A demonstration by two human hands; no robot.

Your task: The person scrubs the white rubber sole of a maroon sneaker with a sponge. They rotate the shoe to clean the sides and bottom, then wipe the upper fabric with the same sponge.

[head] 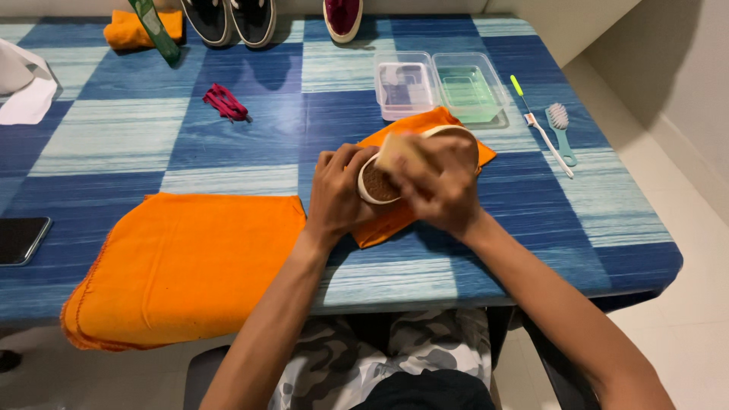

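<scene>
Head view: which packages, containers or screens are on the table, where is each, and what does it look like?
Phone: left table edge, flat, dark rectangle, screen off.
Green bottle: far left, slim, leaning.
Pink-tinted tub: far centre, clear, rectangular, beside the green one.
Green-tinted tub: right of it, clear, rectangular.
No labels can be made out.

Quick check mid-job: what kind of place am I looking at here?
Probably a home shoe-cleaning spot: a blue checked tablecloth on the table, dark sneakers lined up at the far edge, two clear plastic tubs, and a small teal brush beside a toothbrush.
</scene>
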